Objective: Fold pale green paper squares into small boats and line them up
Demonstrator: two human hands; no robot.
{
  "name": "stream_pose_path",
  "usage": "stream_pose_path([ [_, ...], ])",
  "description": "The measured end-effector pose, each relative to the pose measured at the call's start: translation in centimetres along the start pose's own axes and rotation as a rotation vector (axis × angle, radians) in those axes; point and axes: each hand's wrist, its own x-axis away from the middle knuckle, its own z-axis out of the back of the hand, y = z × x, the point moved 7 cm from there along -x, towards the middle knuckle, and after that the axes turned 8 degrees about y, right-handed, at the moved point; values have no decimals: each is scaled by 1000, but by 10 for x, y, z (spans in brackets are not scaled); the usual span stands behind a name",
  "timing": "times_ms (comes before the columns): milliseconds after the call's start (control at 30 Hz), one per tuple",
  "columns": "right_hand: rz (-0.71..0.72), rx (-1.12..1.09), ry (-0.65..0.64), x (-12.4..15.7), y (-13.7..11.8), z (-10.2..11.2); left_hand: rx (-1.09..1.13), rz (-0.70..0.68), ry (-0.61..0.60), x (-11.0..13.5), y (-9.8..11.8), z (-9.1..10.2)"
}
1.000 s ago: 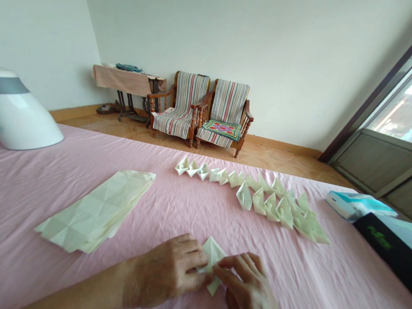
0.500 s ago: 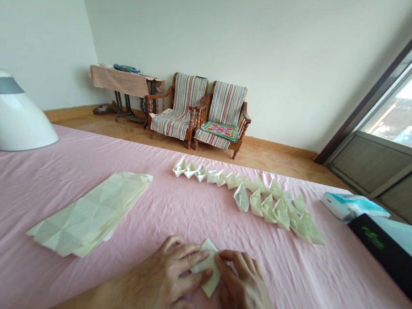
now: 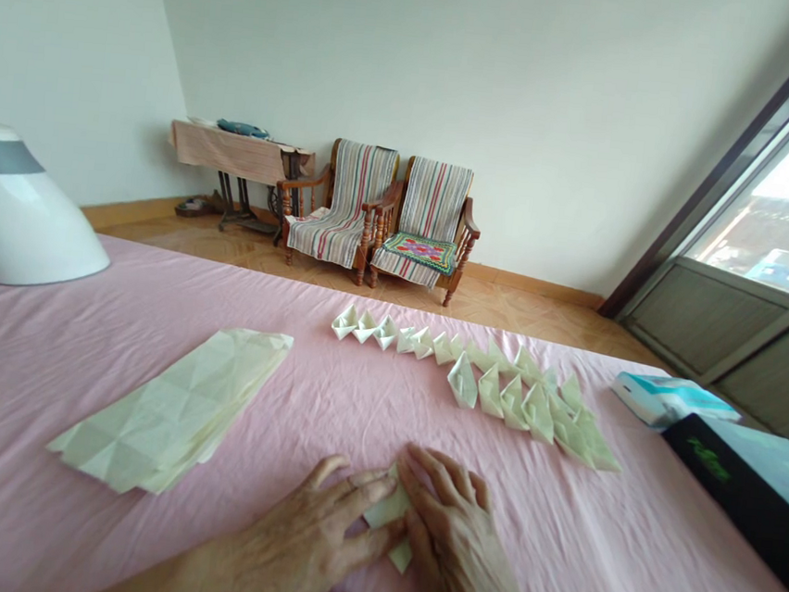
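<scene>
A small piece of folded pale paper (image 3: 386, 509) lies on the pink cloth, partly covered by my hands. My left hand (image 3: 315, 540) is open, its spread fingers resting on the paper's left side and holding it down. Along the right edge, the fingers of my right hand (image 3: 452, 525) lie flat and press on the paper, hiding that side. Farther left is a stack of creased pale paper sheets (image 3: 174, 410). Beyond my hands, several folded paper boats (image 3: 422, 341) stand in a row, with a second row of paper boats (image 3: 512, 400) nearer on the right.
A white and grey appliance (image 3: 26, 214) stands at the table's far left. On the right are a blue and white tissue pack (image 3: 674, 402) and a black box (image 3: 719, 476). Past the pink-covered table (image 3: 328, 401), two wooden armchairs (image 3: 337, 202) stand by the wall.
My right hand has moved up and left over the paper, its fingers now flatter and covering the right edge. My left hand stays nearly in place.
</scene>
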Motion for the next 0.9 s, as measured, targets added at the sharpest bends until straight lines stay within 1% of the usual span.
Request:
stream_pose_path([
  [67, 12, 32, 9, 0, -1, 0, 0, 10, 5, 1, -1, -1],
  [167, 49, 97, 40, 2, -4, 1, 14, 23, 44, 1, 1, 4],
  [300, 99, 165, 104, 6, -7, 5, -9, 27, 61, 0, 4, 7],
  [433, 60, 169, 177, 15, -4, 4, -45, 27, 32, 0, 5, 5],
  [567, 2, 128, 303, 23, 0, 8, -51, 41, 15, -2, 6, 7],
  [600, 18, 135, 322, 24, 0, 10, -55, 42, 1, -2, 6, 6],
  [700, 163, 191, 319, 25, -7, 14, -60, 32, -46, 0, 5, 1],
  [833, 250, 203, 359, 26, -8, 25, -47, 21, -5, 4, 3, 0],
  [900, 296, 162, 339, 25, -11, 28, -54, 16, -5, 5, 2, 0],
])
